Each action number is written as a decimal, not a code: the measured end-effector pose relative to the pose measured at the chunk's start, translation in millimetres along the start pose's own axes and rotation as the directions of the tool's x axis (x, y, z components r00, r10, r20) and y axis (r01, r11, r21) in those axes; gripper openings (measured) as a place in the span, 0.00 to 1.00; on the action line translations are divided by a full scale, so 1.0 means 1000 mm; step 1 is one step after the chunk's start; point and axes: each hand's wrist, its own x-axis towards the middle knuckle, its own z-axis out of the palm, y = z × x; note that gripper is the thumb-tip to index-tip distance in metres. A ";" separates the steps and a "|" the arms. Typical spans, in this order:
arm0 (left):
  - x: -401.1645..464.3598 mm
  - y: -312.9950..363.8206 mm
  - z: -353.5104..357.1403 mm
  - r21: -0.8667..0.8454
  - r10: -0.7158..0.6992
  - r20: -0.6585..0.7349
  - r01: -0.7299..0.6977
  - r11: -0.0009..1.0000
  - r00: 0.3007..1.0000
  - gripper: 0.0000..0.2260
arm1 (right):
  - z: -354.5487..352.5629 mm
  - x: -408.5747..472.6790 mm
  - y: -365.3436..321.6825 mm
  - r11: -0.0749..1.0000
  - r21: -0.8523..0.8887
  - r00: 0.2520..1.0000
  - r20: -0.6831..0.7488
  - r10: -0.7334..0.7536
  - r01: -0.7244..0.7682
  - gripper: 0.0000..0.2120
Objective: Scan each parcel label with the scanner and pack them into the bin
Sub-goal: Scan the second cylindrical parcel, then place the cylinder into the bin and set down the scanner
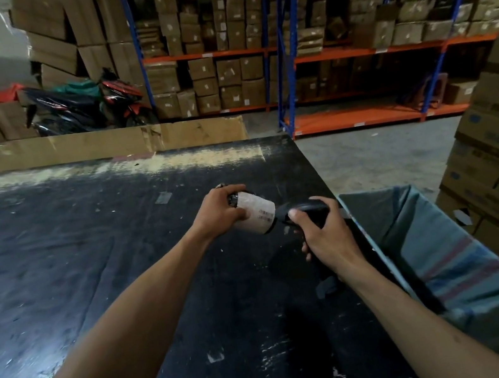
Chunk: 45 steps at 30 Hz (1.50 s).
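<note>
The left hand (217,212) is wrapped around a small parcel (254,213), held above the table (85,251) with its white label (260,210) turned toward the right hand (319,233). That hand is closed on the scanner (303,209), whose nose sits just beside the label, nearly touching it.

Risks: the label curves around the parcel and the left fingers overlap its near edge, so the barcode may read badly or not at all; at such close range the scan could also miss. The bin (434,239) lies right of the right hand, so a loose toss could catch its rim.

The scanner's trigger and window are hidden, the label print is unreadable, and the bin's bottom is out of sight. No other parcel shows, only this 1.
</note>
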 end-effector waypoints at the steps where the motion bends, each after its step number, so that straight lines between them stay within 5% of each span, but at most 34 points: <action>1: -0.001 -0.001 0.001 -0.001 -0.001 -0.009 0.001 1.000 1.000 0.28 | 0.000 0.000 0.004 0.999 -0.045 1.000 0.015 0.024 -0.023 0.29; 10: -0.001 0.007 0.025 -0.256 -0.070 -0.038 0.058 0.965 0.997 0.28 | 0.007 -0.020 0.075 0.868 -0.441 0.957 0.065 0.283 -0.227 0.28; 16: 0.010 0.037 0.052 -0.307 -0.077 0.060 0.092 0.947 0.995 0.26 | -0.010 -0.020 0.081 0.802 -0.531 0.909 0.131 0.396 -0.273 0.35; 18: 0.015 0.049 0.063 -0.324 -0.065 0.094 0.092 0.942 0.993 0.25 | -0.025 -0.015 0.073 0.739 -0.644 0.929 0.118 0.352 -0.198 0.42; 21: 0.028 0.067 0.083 -0.326 -0.052 0.152 0.100 0.940 0.987 0.25 | -0.063 0.003 0.057 0.764 -0.641 0.997 -0.024 0.073 -0.072 0.46; 24: 0.045 0.092 0.114 -0.241 -0.024 0.258 0.088 0.966 0.966 0.24 | -0.111 0.035 0.052 0.806 -0.586 0.995 0.001 -0.103 0.084 0.51; 33: 0.088 0.166 0.266 -0.061 0.083 0.575 -0.058 0.996 0.814 0.32 | -0.224 0.110 0.129 0.655 -0.754 0.984 0.152 0.093 0.054 0.38; 37: 0.106 0.152 0.320 0.342 0.170 0.360 -0.299 0.891 0.917 0.29 | -0.262 0.139 0.189 0.577 -0.812 0.956 0.089 0.279 -0.093 0.33; 40: 0.099 0.120 0.353 0.601 -0.004 0.371 -0.237 0.763 0.929 0.32 | -0.267 0.157 0.236 0.511 -0.842 0.904 0.070 0.421 -0.173 0.31; 45: 0.079 0.062 0.384 0.649 -0.153 0.304 -0.087 0.755 0.940 0.32 | -0.252 0.176 0.313 0.439 -0.858 0.778 0.078 0.624 -0.266 0.28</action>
